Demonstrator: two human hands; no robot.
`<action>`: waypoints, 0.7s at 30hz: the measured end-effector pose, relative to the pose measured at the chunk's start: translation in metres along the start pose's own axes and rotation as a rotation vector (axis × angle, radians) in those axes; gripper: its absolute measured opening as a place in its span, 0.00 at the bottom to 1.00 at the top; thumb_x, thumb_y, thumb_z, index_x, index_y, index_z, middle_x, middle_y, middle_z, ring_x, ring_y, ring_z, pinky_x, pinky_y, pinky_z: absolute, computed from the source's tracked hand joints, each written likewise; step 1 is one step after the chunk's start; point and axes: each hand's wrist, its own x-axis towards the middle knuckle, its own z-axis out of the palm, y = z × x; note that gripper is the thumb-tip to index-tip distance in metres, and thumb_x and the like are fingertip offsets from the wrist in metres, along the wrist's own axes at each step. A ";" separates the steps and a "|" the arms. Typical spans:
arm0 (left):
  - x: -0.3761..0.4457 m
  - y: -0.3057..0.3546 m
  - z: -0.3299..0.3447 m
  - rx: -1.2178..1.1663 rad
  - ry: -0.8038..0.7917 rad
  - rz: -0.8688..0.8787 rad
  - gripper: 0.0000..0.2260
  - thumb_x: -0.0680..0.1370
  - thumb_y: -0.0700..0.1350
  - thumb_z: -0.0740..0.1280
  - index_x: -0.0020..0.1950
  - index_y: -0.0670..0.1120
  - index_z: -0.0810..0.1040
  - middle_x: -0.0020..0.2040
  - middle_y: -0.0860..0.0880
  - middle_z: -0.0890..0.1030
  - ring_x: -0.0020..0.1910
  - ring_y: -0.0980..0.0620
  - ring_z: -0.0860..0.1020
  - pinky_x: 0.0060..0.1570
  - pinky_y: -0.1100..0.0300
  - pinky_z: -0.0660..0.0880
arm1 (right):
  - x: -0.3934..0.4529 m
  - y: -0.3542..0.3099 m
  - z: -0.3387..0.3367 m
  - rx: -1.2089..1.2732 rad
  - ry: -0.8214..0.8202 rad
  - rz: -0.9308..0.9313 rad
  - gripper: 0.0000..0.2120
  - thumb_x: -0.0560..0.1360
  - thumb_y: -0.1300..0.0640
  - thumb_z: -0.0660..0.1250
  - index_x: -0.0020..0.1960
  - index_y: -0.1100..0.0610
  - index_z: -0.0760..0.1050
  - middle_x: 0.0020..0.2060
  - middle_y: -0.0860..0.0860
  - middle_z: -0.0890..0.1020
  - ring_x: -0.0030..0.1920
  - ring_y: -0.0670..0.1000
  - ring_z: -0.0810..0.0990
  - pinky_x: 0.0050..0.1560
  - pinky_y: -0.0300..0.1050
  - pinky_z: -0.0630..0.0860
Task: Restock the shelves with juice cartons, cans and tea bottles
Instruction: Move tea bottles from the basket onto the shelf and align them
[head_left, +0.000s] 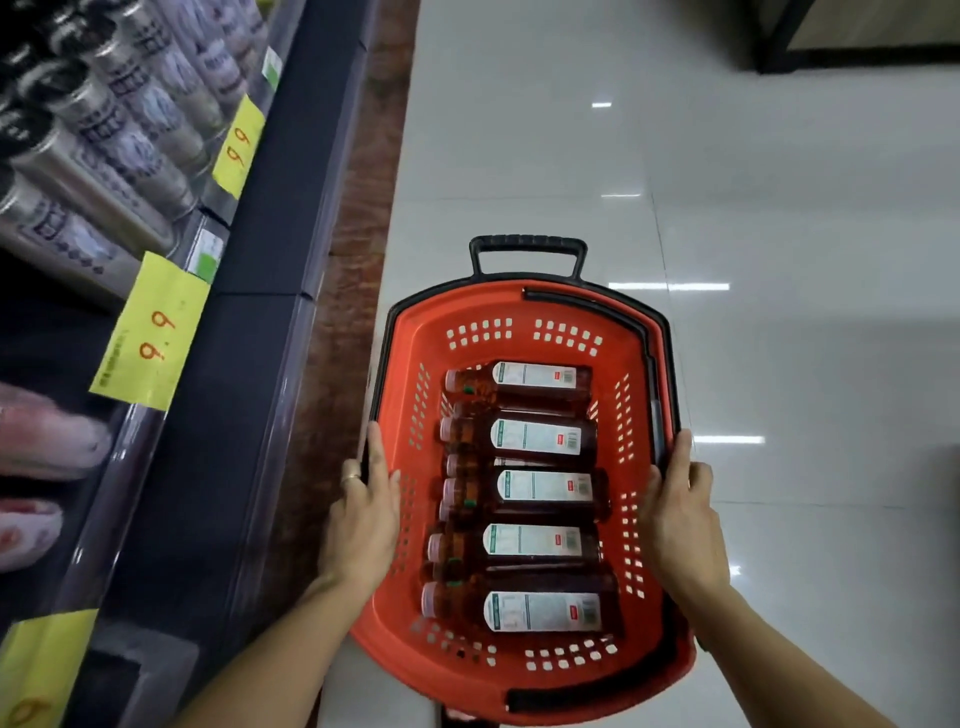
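Both hands, left hand (363, 512) and right hand (678, 512), gripping red plastic basket (410, 374) sides, brown tea bottles (540, 486) lying crosswise between (caps left).

Bare forearms — ring (351, 477) on left hand (363, 512)

One head-worn wide-angle view looks steeply down and forward from above the person's forearms. It sits close over a red perforated plastic basket (405, 374), which fills the lower centre, with the left hand (363, 514) and right hand (680, 514) at its sides. Dark store shelving (249, 322) runs up the left edge; glossy pale tiled floor (779, 260) stretches ahead and rightward.
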 end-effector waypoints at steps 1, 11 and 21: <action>0.013 0.006 -0.002 -0.004 0.002 0.006 0.32 0.85 0.55 0.52 0.84 0.52 0.38 0.71 0.32 0.70 0.41 0.34 0.83 0.37 0.43 0.81 | 0.013 -0.004 -0.001 -0.007 0.002 0.006 0.29 0.81 0.32 0.45 0.78 0.37 0.39 0.68 0.54 0.68 0.47 0.48 0.74 0.40 0.50 0.76; 0.142 0.054 -0.023 0.009 -0.044 0.027 0.33 0.84 0.52 0.58 0.85 0.45 0.48 0.59 0.33 0.76 0.38 0.37 0.83 0.29 0.49 0.79 | 0.147 -0.046 -0.018 -0.075 -0.028 0.027 0.31 0.81 0.31 0.43 0.79 0.39 0.39 0.73 0.53 0.65 0.59 0.59 0.81 0.52 0.59 0.81; 0.276 0.106 -0.048 0.016 -0.044 -0.047 0.33 0.85 0.55 0.52 0.84 0.50 0.38 0.71 0.31 0.70 0.43 0.36 0.84 0.38 0.44 0.83 | 0.298 -0.085 -0.021 -0.091 -0.026 -0.032 0.32 0.79 0.30 0.40 0.79 0.41 0.38 0.69 0.54 0.68 0.52 0.55 0.83 0.45 0.51 0.81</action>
